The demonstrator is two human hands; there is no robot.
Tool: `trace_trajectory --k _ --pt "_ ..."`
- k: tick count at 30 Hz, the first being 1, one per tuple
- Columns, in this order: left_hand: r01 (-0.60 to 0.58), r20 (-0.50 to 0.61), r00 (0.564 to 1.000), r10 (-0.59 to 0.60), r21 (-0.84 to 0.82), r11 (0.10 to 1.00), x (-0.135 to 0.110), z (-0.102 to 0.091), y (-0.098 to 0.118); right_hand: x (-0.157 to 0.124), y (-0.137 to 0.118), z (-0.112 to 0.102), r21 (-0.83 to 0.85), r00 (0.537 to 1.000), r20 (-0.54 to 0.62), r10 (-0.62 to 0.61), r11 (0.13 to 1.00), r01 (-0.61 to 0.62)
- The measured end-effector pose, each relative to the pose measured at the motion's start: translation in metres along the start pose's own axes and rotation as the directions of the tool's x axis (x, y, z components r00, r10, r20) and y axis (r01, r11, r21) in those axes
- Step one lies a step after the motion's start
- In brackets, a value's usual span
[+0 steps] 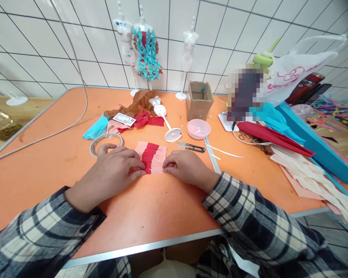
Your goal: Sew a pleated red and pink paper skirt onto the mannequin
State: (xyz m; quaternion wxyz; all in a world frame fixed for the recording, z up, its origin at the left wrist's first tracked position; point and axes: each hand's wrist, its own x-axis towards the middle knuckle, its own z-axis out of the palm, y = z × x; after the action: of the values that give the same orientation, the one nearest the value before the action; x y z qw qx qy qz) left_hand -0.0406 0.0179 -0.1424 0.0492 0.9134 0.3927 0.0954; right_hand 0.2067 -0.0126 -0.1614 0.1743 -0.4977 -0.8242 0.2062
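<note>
A small piece of pink crepe paper (159, 162) with a ruffled red strip (149, 154) across it lies flat on the orange table. My left hand (116, 168) is at its lower left edge, thumb and fingertips closed together on the paper. On the opposite side, my right hand (184, 166) pinches the lower right edge between thumb and curled fingers. Just behind my left hand lies a roll of tape (94, 146), partly hidden by the fingers. Thread snips (193, 147) rest beyond my right hand, with narrow white strips (227, 153) beside them.
Behind the paper are a toppled white mannequin stand (173, 134), a pink bowl (198, 129), a cardboard box (198, 102) and crumpled coloured paper (139, 102). Small mannequins (147, 54) stand by the tiled wall. Folded crepe paper (275, 137) and scissors (245, 135) lie right.
</note>
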Motion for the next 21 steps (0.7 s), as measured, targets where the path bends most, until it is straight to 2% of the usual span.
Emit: trace_trajectory --k 10,16,19,21 --pt "-0.024 0.0 1.0 0.024 0.048 0.999 0.001 -0.001 0.002 0.001 -0.007 -0.003 -0.043 0.995 0.01 0.098 0.994 -0.097" --pt "0.046 0.053 0.997 -0.047 0.021 0.999 0.003 0.0 -0.001 0.002 -0.009 -0.003 -0.05 0.987 0.023 0.16 0.986 -0.159" --pt "0.082 0.077 0.994 -0.082 0.005 0.997 0.004 0.001 -0.005 0.008 -0.012 -0.008 -0.064 0.978 0.067 0.199 0.979 -0.194" --pt "0.088 0.09 0.992 -0.087 -0.009 0.996 0.005 0.001 -0.007 0.015 -0.015 -0.014 -0.097 0.961 0.136 0.241 0.968 -0.229"
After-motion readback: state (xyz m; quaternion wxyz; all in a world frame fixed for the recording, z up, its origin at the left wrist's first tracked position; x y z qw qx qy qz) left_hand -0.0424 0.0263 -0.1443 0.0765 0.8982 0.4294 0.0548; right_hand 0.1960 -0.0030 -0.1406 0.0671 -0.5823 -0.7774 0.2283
